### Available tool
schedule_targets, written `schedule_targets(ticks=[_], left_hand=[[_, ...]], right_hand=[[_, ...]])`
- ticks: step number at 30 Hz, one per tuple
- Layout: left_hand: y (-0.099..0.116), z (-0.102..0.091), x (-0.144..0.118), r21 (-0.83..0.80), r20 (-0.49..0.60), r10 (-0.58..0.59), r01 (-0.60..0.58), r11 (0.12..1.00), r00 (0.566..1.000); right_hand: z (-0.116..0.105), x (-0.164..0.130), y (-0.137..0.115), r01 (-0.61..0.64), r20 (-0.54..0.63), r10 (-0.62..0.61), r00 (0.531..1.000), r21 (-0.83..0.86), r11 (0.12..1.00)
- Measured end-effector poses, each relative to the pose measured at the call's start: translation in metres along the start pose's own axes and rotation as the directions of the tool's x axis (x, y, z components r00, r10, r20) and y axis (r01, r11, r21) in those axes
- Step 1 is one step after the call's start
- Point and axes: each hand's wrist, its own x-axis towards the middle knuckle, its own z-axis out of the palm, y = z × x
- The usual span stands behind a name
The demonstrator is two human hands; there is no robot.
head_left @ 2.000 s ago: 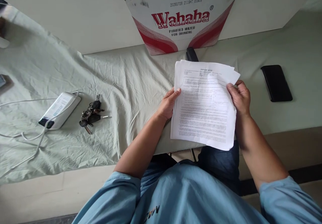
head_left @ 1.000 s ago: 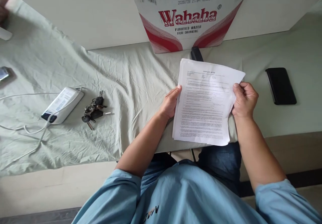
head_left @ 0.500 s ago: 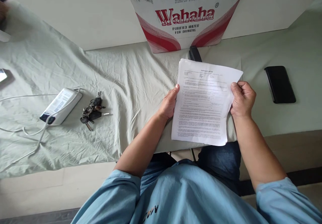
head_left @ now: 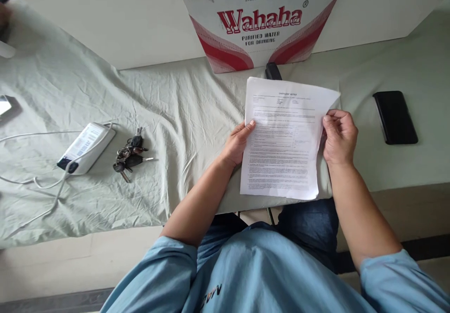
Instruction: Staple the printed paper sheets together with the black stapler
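A stack of printed white paper sheets (head_left: 283, 139) is held upright over the near edge of a table covered in pale green cloth (head_left: 176, 111). My left hand (head_left: 238, 142) grips the stack's left edge, thumb on the front page. My right hand (head_left: 338, 137) holds the right edge with curled fingers. The sheets look squared together, their lower edge near the table's edge above my lap.
A Wahaha water carton (head_left: 262, 19) stands behind the papers, with a small black object (head_left: 273, 71) at its base. A black phone (head_left: 395, 117) lies at right. Keys (head_left: 129, 155) and a white charger with cable (head_left: 86, 147) lie at left.
The fanned, uneven sheets have been drawn together into a squarer stack. Both hands stayed on the stack's edges; the view shifted slightly.
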Motion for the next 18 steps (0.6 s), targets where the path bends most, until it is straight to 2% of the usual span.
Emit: schedule_targets(ticks=[3,5,8,10,12,15,16,18], left_hand=[[0.001,-0.004,0.004,-0.057,-0.034,0.041,-0.042,0.997,0.999],[0.002,-0.006,0.006,-0.096,-0.043,0.065,-0.069,0.993,0.997],[0.003,-0.008,0.008,-0.145,-0.044,0.078,-0.083,0.986,0.996],[0.003,-0.008,0.009,-0.183,-0.033,0.075,-0.079,0.98,0.997],[0.002,-0.007,0.009,-0.217,-0.004,0.064,-0.063,0.974,0.998],[0.0,-0.002,0.006,-0.232,0.047,0.041,-0.029,0.972,0.998],[0.0,0.0,0.004,-0.227,0.063,0.038,-0.022,0.974,0.997],[0.002,0.002,0.0,-0.209,0.091,0.046,-0.026,0.978,0.995]], right_hand=[[-0.018,-0.007,-0.012,-0.069,-0.034,0.071,0.997,0.054,0.996],[-0.037,-0.023,-0.024,-0.129,-0.065,0.136,0.989,0.105,0.986],[-0.063,-0.067,-0.042,-0.218,-0.028,0.225,0.974,0.165,0.962],[-0.069,-0.103,-0.053,-0.282,0.032,0.281,0.959,0.185,0.941],[-0.061,-0.135,-0.062,-0.362,0.125,0.343,0.931,0.19,0.912],[-0.032,-0.165,-0.071,-0.413,0.229,0.364,0.903,0.222,0.884],[-0.022,-0.168,-0.074,-0.419,0.234,0.369,0.899,0.218,0.882],[-0.005,-0.166,-0.079,-0.394,0.174,0.366,0.914,0.172,0.903]])
